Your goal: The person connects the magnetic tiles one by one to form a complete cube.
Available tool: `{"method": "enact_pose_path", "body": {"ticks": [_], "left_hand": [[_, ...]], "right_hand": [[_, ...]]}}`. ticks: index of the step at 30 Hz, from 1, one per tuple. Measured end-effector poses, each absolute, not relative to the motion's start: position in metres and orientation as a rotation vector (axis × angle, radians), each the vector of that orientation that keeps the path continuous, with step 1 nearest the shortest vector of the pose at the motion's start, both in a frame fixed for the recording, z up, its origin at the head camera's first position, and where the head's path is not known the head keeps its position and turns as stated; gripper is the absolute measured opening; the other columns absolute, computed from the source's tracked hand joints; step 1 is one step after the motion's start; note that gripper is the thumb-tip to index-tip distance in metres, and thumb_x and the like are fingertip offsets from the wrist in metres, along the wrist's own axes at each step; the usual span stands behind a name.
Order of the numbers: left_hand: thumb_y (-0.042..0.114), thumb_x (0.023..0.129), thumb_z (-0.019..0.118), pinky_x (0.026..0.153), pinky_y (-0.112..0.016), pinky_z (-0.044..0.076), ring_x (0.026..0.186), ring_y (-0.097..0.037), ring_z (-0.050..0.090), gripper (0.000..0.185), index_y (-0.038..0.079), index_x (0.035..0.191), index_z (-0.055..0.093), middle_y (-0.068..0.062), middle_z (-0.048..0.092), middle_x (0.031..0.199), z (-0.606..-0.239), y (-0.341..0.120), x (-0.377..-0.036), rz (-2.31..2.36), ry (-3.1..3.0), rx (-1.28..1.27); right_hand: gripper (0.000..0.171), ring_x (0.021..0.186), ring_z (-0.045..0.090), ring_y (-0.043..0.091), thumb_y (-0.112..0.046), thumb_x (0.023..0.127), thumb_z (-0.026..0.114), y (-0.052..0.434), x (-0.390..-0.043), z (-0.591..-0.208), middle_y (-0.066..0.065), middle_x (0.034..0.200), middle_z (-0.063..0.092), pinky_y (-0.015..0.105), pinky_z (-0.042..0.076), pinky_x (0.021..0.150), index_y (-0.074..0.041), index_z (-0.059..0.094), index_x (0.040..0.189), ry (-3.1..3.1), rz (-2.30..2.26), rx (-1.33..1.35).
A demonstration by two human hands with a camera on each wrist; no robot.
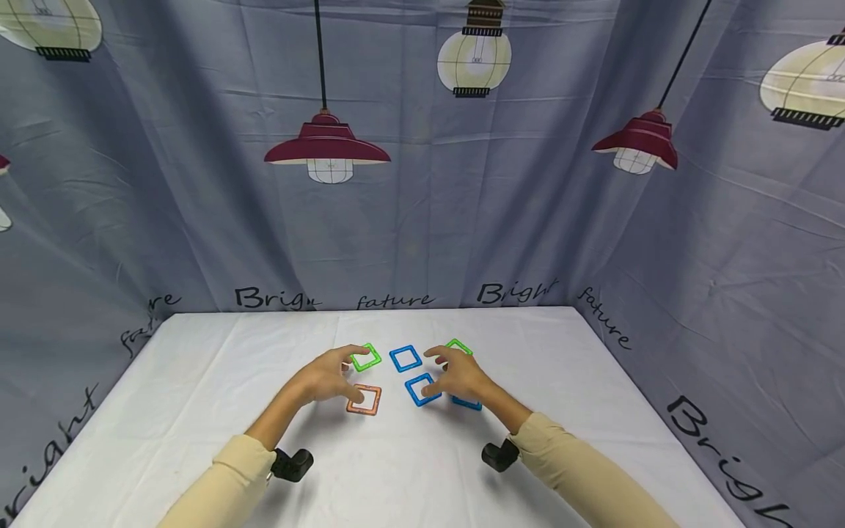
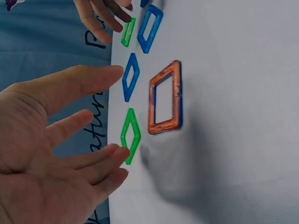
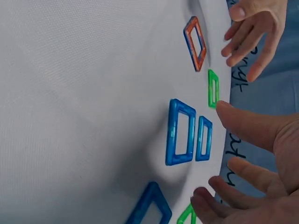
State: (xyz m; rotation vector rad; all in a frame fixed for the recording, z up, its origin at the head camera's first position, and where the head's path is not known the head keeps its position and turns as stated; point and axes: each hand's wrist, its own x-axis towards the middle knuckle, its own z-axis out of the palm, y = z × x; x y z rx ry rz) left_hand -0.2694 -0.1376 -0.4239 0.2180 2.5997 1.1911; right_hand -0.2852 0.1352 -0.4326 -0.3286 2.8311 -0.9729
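Your left hand (image 1: pixel 328 375) hovers, fingers relaxed, btwn green frame (image 1: pixel 366 357) & orange frame (image 1: pixel 364 400); right hand (image 1: pixel 462 374) loose above blue frames (image 1: pixel 422 389). Both hold nothing; frames flat on worktop (image 1: pixel 198 411).

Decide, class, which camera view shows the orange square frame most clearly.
The left wrist view: the orange square frame fills the middle of the picture, whole and unblocked, lying flat on the white table. The head view shows it small, with the left hand right beside it. The right wrist view shows it small, near the top edge.
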Motion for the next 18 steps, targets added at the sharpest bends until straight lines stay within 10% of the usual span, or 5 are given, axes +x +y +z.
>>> {"method": "enact_pose_path", "body": {"ticks": [18], "left_hand": [[0.000, 0.060, 0.093, 0.078, -0.029, 0.045, 0.090, -0.020, 0.056, 0.057, 0.006, 0.113, 0.072, -0.007, 0.063, 0.097, -0.458, -0.145, -0.269, 1.229, 2.629, 0.307]], "right_hand": [[0.064, 0.122, 0.061, 0.033, -0.004, 0.065, 0.093, 0.136, -0.289, -0.459, 0.012, 0.129, 0.068, 0.049, 0.048, 0.108, -0.006, 0.069, 0.124, 2.769, -0.993, -0.448]]}}
